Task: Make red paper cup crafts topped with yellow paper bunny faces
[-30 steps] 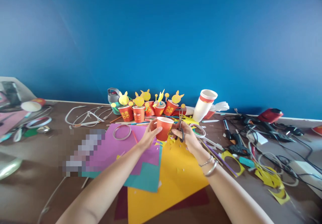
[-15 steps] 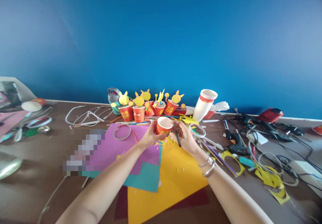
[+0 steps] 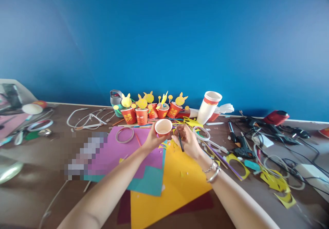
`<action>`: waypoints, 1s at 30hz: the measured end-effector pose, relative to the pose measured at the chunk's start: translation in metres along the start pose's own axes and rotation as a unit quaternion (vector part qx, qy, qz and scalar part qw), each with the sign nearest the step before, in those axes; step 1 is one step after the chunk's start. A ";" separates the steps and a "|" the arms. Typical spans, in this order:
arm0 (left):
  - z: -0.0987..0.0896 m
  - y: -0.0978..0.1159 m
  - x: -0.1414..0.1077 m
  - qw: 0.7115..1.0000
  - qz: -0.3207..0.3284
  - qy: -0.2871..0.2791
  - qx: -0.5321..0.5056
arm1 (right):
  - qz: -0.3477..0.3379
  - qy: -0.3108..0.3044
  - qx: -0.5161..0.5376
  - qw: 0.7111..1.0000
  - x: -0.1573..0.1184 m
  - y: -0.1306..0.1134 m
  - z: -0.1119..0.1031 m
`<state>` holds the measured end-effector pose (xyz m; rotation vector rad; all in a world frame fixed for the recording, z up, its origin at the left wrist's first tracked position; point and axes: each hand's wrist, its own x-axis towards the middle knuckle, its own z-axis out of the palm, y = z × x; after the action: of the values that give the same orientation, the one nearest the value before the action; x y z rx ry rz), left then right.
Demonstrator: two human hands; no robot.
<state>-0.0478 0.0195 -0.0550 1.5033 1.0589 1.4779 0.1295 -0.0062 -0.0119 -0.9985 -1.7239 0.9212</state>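
My left hand (image 3: pixel 152 138) is wrapped round a red paper cup (image 3: pixel 163 129), its white mouth tipped toward me. Just right of the cup, my right hand (image 3: pixel 189 138) grips a slim black pen-like tool (image 3: pixel 181 142), held apart from the cup; its exact kind is hard to make out. Under both hands lie a yellow paper sheet (image 3: pixel 177 184) and a purple sheet (image 3: pixel 108 146), with yellow scraps by the cup. Behind stand several red cups (image 3: pixel 142 116) topped with yellow eared paper heads.
A tall stack of white cups (image 3: pixel 208 109) leans at the back right. Glue gun (image 3: pixel 243 148), cables and cut yellow scraps (image 3: pixel 238 165) crowd the right. White cords (image 3: pixel 88 119) and a tape roll (image 3: pixel 40 125) lie left. A blue wall (image 3: pixel 164 44) closes off the back.
My left hand has shifted the cup slightly left and tilted its mouth more toward me, so more of the inside shows. The black tool and my right hand have barely moved.
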 end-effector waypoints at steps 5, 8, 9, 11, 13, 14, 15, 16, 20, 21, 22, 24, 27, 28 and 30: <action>-0.003 0.002 0.004 0.995 -0.052 0.055 -0.060 | 0.110 0.008 -0.280 0.953 0.001 -0.003 -0.006; -0.003 0.002 0.005 0.993 -0.053 0.061 -0.083 | 0.160 -0.084 -0.410 0.894 -0.004 -0.009 -0.003; -0.004 0.002 0.005 0.993 -0.052 0.058 -0.084 | 0.160 -0.102 -0.421 0.887 -0.006 -0.009 -0.001; -0.004 0.002 0.005 0.994 -0.057 0.049 -0.085 | 0.148 -0.111 -0.413 0.892 -0.009 -0.007 0.003; -0.005 0.002 0.005 0.993 -0.071 0.033 -0.087 | 0.146 -0.118 -0.379 0.906 -0.010 0.000 0.004; -0.005 0.002 0.005 0.993 -0.080 0.021 -0.088 | 0.157 -0.129 -0.354 0.913 -0.009 0.004 0.004; -0.005 0.002 0.005 0.992 -0.088 0.008 -0.088 | 0.178 -0.146 -0.321 0.919 -0.008 0.008 0.003; -0.005 0.002 0.004 0.992 -0.094 -0.003 -0.088 | 0.206 -0.168 -0.278 0.923 -0.007 0.012 0.001; -0.003 -0.001 0.000 0.990 -0.102 -0.012 -0.095 | 0.312 -0.252 -0.102 0.910 0.002 0.013 -0.015; -0.002 -0.003 -0.001 0.989 -0.105 -0.010 -0.102 | 0.318 -0.257 -0.109 0.906 0.004 0.010 -0.023; -0.002 -0.005 -0.002 0.988 -0.110 -0.010 -0.111 | 0.314 -0.248 -0.155 0.903 0.005 0.005 -0.032; -0.002 -0.010 -0.003 0.984 -0.120 -0.013 -0.132 | 0.282 -0.213 -0.316 0.880 0.007 -0.006 -0.052; -0.002 -0.014 -0.003 0.981 -0.120 -0.020 -0.150 | 0.294 -0.129 -0.482 0.815 0.008 -0.017 -0.080; -0.001 -0.013 -0.003 0.982 -0.113 -0.020 -0.151 | 0.308 -0.127 -0.529 0.780 0.008 -0.017 -0.086; 0.000 -0.008 -0.002 0.985 -0.096 -0.020 -0.145 | 0.329 -0.137 -0.575 0.736 0.009 -0.014 -0.091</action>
<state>-0.0483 0.0209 -0.0635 1.1872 0.8938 1.3923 0.2090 0.0104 0.0316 -2.5118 -2.2386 0.2667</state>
